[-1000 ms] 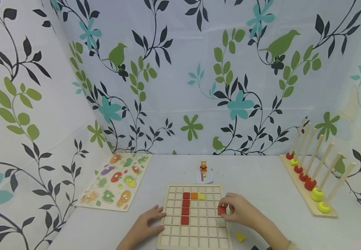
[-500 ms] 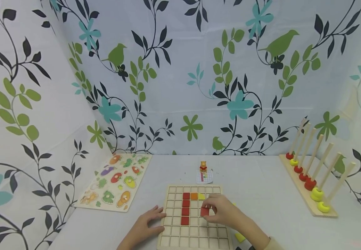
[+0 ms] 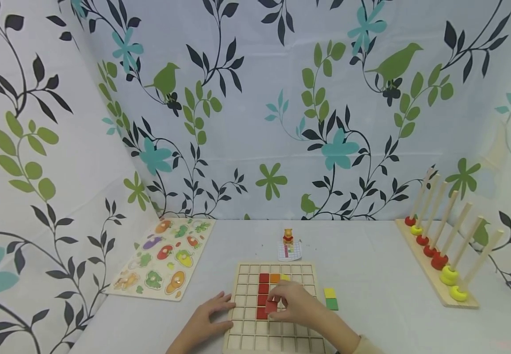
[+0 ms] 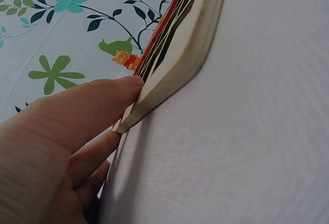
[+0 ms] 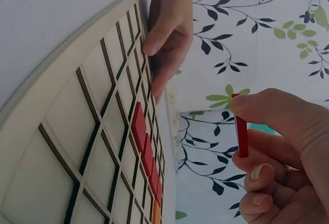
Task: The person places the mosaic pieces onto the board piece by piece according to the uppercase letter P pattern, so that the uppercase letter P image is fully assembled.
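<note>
Leafy cloth (image 3: 246, 123) hung behind the board (image 3: 248, 327); left hand (image 3: 206, 315), spread, touched its side; right hand (image 3: 297, 304) pinched a tile (image 3: 271, 307) above it.

At seven o'clock in the person's own view, the left grip (image 3: 204, 318) is lying with its back upward, thumb (image 3: 223, 325) and fingers (image 3: 219, 301) standing apart; the left forearm (image 3: 179, 345) is pointing toward one o'clock. Nearer five o'clock, I'm seeing the right grip (image 3: 297, 302), its thumb and forefinger (image 3: 278, 290) pinching and the other fingers (image 5: 257, 202) curling inward. The right forearm (image 3: 332, 329) is slanting toward ten o'clock.
</note>
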Action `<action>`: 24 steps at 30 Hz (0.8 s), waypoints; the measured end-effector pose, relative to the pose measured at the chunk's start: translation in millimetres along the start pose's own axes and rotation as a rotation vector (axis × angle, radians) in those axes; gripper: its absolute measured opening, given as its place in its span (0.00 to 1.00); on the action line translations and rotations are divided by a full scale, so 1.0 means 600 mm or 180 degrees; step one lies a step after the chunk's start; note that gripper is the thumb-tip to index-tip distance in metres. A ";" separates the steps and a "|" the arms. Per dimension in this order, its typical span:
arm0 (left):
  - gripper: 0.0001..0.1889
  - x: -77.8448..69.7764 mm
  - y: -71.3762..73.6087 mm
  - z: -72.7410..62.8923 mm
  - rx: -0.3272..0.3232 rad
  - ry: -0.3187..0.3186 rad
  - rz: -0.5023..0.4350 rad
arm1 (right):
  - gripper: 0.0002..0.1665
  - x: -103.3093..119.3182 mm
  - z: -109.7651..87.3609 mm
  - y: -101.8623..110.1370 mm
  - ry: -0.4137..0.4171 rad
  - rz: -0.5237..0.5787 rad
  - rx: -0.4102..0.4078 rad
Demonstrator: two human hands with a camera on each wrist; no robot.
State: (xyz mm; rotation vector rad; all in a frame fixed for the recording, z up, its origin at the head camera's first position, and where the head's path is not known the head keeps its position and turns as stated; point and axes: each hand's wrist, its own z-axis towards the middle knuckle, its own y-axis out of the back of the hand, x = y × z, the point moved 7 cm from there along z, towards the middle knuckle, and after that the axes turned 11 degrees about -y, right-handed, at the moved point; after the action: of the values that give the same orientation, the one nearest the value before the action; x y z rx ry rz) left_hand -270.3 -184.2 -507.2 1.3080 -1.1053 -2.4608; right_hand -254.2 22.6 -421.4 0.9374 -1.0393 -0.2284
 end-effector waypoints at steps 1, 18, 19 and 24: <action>0.20 0.002 -0.001 0.000 0.0005 0.0014 -0.0015 | 0.08 0.000 0.002 -0.004 -0.0015 0.0002 0.0020; 0.18 -0.069 0.021 0.009 -0.0030 -0.0025 -0.0147 | 0.08 -0.012 0.017 -0.067 -0.0004 -0.0055 0.0213; 0.18 -0.073 0.022 0.009 -0.0021 -0.0024 -0.0145 | 0.08 -0.014 0.017 -0.070 -0.0022 -0.0049 0.0227; 0.18 -0.078 0.026 0.009 -0.0043 -0.0001 -0.0178 | 0.09 -0.017 0.015 -0.080 0.0013 -0.0087 0.0195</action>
State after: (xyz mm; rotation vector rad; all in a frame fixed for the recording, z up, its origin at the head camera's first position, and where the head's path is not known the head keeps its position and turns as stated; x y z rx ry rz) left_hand -249.1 -171.9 -463.8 1.3528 -1.0645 -2.5034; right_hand -254.9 -5.5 -462.3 1.0073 -1.0350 -0.2182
